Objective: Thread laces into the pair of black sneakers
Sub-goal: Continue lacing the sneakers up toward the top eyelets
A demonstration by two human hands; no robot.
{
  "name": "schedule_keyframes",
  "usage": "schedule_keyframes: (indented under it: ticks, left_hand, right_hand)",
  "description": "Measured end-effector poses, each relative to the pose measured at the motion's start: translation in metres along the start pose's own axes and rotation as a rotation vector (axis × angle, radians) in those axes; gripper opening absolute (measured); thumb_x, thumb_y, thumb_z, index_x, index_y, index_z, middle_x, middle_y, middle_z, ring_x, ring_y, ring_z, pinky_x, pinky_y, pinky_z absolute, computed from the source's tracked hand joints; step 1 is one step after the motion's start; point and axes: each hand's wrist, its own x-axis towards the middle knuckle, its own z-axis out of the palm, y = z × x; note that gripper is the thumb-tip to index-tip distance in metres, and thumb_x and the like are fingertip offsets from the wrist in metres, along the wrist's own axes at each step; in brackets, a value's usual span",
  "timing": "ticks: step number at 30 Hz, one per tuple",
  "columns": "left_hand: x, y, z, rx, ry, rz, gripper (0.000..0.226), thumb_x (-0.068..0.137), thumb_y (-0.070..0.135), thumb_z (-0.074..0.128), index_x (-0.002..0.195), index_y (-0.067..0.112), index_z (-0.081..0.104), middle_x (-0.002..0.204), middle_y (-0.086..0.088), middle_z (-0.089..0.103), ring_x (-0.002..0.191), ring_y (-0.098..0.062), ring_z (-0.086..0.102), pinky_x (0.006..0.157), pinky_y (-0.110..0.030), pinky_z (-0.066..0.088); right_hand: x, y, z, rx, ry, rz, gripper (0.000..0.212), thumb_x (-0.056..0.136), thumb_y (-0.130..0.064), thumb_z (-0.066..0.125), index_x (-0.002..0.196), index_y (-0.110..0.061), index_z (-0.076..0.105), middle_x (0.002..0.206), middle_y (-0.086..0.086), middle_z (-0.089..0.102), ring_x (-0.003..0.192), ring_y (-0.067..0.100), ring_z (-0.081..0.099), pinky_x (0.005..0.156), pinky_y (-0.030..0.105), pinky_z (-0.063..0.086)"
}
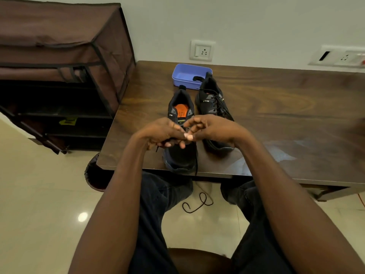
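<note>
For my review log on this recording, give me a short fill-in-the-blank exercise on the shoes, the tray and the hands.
1. The sneaker nearer the wall socket already has its ____ threaded.
2. The insole seen inside the near sneaker is ____.
3. The tray behind the shoes is ____ in colour.
4. The left hand and right hand meet above the ____ sneaker.

Missing words: laces; orange; blue; near

A lilac plastic tray sits at the back of the dark wood-grain table. A brown fabric shoe rack stands alongside, white wall sockets behind.
</note>
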Motion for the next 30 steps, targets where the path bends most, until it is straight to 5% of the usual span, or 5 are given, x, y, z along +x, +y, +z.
schedule_keyframes:
  ticks: [8, 15, 20, 24, 30]
  left_hand:
    - [-0.004, -0.002, 0.003, -0.205, 0.112, 0.099, 0.024, 0.090, 0.017, 0.067, 0.101, -0.004, 0.068, 0.068, -0.005, 0.070, 0.042, -0.005, 0.047, 0.033, -0.012, 0.030]
    - [0.001, -0.017, -0.005, -0.245, 0.200, 0.070, 0.026, 0.088, 0.012, 0.069, 0.104, -0.009, 0.067, 0.077, -0.011, 0.071, 0.046, -0.006, 0.049, 0.035, -0.013, 0.032]
    - [0.003, -0.019, -0.008, -0.231, 0.180, 0.103, 0.016, 0.096, 0.002, 0.055, 0.107, -0.002, 0.066, 0.084, -0.013, 0.071, 0.059, -0.010, 0.062, 0.049, -0.017, 0.049]
    - [0.000, -0.015, 0.004, -0.223, 0.140, 0.175, 0.013, 0.096, 0.003, 0.054, 0.107, 0.000, 0.061, 0.090, -0.016, 0.070, 0.069, -0.016, 0.067, 0.061, -0.023, 0.057]
    - [-0.009, -0.012, 0.022, 0.123, 0.071, 0.231, 0.025, 0.089, 0.016, 0.068, 0.113, 0.008, 0.068, 0.101, -0.006, 0.067, 0.085, -0.007, 0.057, 0.064, -0.019, 0.042]
  right_hand:
    - [0.004, 0.003, 0.005, 0.131, 0.046, -0.011, 0.030, 0.088, -0.006, 0.070, 0.117, -0.006, 0.061, 0.109, 0.018, 0.068, 0.093, 0.019, 0.064, 0.094, 0.037, 0.052]
    - [0.003, 0.003, -0.005, 0.001, 0.288, 0.196, 0.011, 0.095, -0.010, 0.061, 0.094, -0.005, 0.071, 0.062, 0.001, 0.062, 0.044, 0.006, 0.046, 0.050, 0.019, 0.040]
    - [0.003, 0.010, -0.013, -0.498, 0.529, 0.466, 0.016, 0.089, -0.021, 0.056, 0.086, -0.007, 0.064, 0.089, 0.012, 0.069, 0.075, 0.025, 0.063, 0.062, 0.034, 0.047]
    - [0.000, -0.003, 0.012, -0.502, 0.439, 0.354, 0.023, 0.095, -0.013, 0.050, 0.099, -0.007, 0.071, 0.103, 0.009, 0.070, 0.096, 0.023, 0.064, 0.085, 0.037, 0.053]
    - [-0.008, -0.006, 0.030, -0.242, 0.264, 0.300, 0.010, 0.086, -0.011, 0.068, 0.085, -0.004, 0.075, 0.068, 0.004, 0.065, 0.066, 0.012, 0.057, 0.068, 0.029, 0.048]
